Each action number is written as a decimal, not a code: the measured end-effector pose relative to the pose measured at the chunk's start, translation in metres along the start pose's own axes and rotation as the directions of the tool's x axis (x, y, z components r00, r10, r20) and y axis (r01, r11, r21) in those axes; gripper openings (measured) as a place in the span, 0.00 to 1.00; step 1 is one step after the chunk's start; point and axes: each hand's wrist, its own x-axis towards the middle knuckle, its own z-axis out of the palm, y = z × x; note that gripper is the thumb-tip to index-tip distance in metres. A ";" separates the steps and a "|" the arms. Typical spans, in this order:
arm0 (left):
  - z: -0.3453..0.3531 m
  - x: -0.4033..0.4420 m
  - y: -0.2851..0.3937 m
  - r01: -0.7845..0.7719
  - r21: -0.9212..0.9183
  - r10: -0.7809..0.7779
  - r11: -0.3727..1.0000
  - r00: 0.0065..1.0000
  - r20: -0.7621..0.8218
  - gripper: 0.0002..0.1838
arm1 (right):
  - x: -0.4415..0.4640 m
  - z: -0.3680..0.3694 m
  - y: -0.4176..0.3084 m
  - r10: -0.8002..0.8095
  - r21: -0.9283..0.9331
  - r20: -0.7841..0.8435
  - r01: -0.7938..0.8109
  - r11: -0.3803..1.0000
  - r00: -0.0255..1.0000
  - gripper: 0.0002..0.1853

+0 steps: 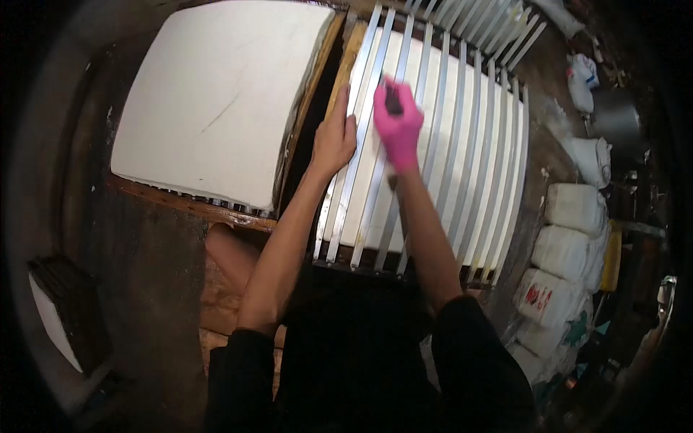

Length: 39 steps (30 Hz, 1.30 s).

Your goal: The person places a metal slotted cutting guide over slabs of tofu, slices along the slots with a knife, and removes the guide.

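The left hand (334, 144), ungloved, lies at the left edge of a row of long metal bars (406, 37), its fingers stretched out along the wooden edge (354, 47) and its thumb slightly apart; I cannot tell whether this grip pinches anything. The right hand (399, 130), in a pink glove, hovers over the bars just beside the left hand, its grip curled tight around a small dark object (393, 99), too blurred to identify. The bars run lengthwise above a white slab (432, 83), which shows through the gaps, in front of the person. To the left sits another white slab (216, 101), bearing a thin dark scratch, on a wooden frame (191, 200). More bars (498, 30) fan out at the far right. White bundles (559, 252) are stacked along the right, one with red markings, and panels (79, 314) lean together at the lower left.
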 end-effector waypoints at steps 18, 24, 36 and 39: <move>-0.003 -0.002 0.017 0.105 0.026 -0.107 0.994 0.992 0.062 0.33 | -0.213 -0.097 -0.125 0.169 -0.157 0.344 -0.121 0.980 0.924 0.18; -0.002 0.004 0.016 0.099 0.049 -0.102 0.994 0.994 0.045 0.33 | -0.209 -0.101 -0.127 0.207 -0.164 0.379 -0.155 0.974 0.902 0.21; -0.001 0.003 0.012 0.071 -0.001 -0.071 0.997 0.997 0.016 0.32 | -0.199 -0.089 -0.128 0.173 -0.134 0.311 -0.138 0.981 0.934 0.14; -0.002 0.004 0.012 0.071 0.016 -0.072 0.997 0.997 0.019 0.32 | -0.205 -0.089 -0.130 0.149 -0.174 0.303 -0.099 0.980 0.941 0.13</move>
